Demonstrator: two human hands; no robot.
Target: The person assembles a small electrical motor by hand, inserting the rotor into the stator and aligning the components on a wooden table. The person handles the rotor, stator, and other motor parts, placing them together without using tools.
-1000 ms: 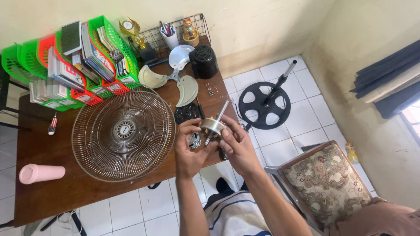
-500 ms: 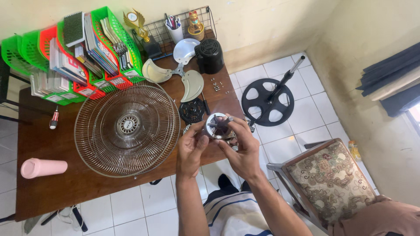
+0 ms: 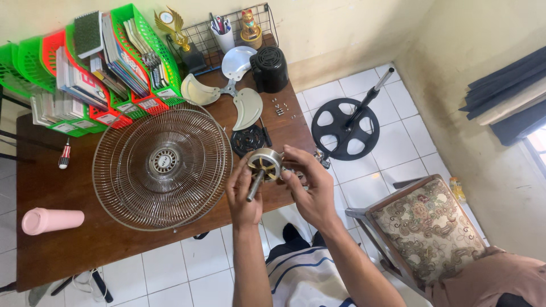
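Head view: my left hand (image 3: 243, 196) and right hand (image 3: 310, 185) both clamp the fan motor (image 3: 266, 165), shaft toward me, fan guard (image 3: 162, 162) left. Mid-inspection; next probably needs careful turning.

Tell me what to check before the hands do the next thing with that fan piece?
1. Both hands on the piece: the left hand and the right hand grip the round metal fan motor. Ok.
2. Motor over the table, not the floor: it hangs near the table edge. Not ok.
3. Small screws away from the edge: they lie beside the fan blade. Ok.
4. Wire fan guard lying flat: ok.
5. Screwdriver close by: it lies far across the table. Not ok.
6. Motor shaft straight: cannot tell.
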